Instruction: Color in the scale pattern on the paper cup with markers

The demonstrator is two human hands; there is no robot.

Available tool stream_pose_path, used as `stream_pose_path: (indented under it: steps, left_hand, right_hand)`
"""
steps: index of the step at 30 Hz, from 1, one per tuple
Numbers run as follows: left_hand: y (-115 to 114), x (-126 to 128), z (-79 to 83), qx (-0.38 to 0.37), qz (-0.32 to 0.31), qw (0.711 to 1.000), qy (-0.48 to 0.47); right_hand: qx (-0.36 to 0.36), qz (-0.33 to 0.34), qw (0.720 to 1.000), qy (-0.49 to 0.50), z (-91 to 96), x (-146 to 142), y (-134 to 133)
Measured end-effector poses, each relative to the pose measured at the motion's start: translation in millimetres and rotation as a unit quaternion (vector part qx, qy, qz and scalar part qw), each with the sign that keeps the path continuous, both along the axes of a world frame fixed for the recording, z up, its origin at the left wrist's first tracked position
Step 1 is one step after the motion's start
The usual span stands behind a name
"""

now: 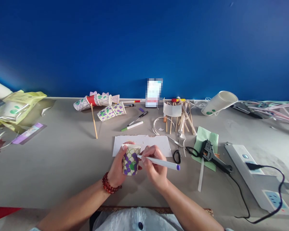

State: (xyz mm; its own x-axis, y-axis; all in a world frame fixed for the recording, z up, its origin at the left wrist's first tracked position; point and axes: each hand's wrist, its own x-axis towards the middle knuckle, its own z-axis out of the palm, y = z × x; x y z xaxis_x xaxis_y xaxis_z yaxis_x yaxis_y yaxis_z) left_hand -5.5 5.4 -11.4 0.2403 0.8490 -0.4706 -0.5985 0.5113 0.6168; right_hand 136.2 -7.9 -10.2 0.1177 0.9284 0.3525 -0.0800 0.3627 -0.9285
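Observation:
My left hand is wrapped round a small paper cup drawn with scale shapes, many coloured purple and some green. It holds the cup upright just above the grey table. My right hand pinches a white marker with a purple end cap, its tip touching the cup's right side. A red bead bracelet sits on my left wrist. A white sheet of paper lies just behind the cup.
Black scissors and a black glue gun on green paper lie to the right, a white power strip beyond. Decorated cups on a stick, markers, wooden sticks and a tipped paper cup lie farther back.

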Motion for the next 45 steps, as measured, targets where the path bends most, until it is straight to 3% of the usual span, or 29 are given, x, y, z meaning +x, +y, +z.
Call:
stream_pose_path:
  steps: [4,10,16,23,31,38,45]
  left_hand:
    - [0.6,-0.2,2.8,0.013,-0.012,1.000,-0.004]
    - [5.8,-2.6,8.5,-0.015,-0.032,0.999,-0.041]
    - [8.5,-3.1,7.9,0.020,-0.080,0.990,-0.110]
    - [10.0,-1.5,13.5,0.053,-0.097,0.984,-0.141]
    - [14.1,5.9,31.7,0.046,-0.081,0.991,-0.094]
    - [20.8,6.4,39.3,0.104,-0.093,0.989,-0.042]
    - [17.5,-3.2,30.3,0.126,-0.070,0.990,-0.007]
  right_hand:
    - [-0.015,0.016,0.997,0.075,3.2,-1.8,0.5]
    - [-0.053,-0.076,0.988,0.124,2.1,4.5,7.0]
    - [-0.031,-0.105,0.994,0.032,0.9,10.1,7.7]
    - [0.021,-0.103,0.993,-0.061,16.6,17.5,14.4]
    - [-0.019,0.042,0.999,-0.015,33.6,17.7,20.6]
    - [0.052,0.002,0.992,-0.112,49.5,33.6,31.5]
    - [0.058,-0.027,0.986,-0.157,36.7,39.6,38.6]
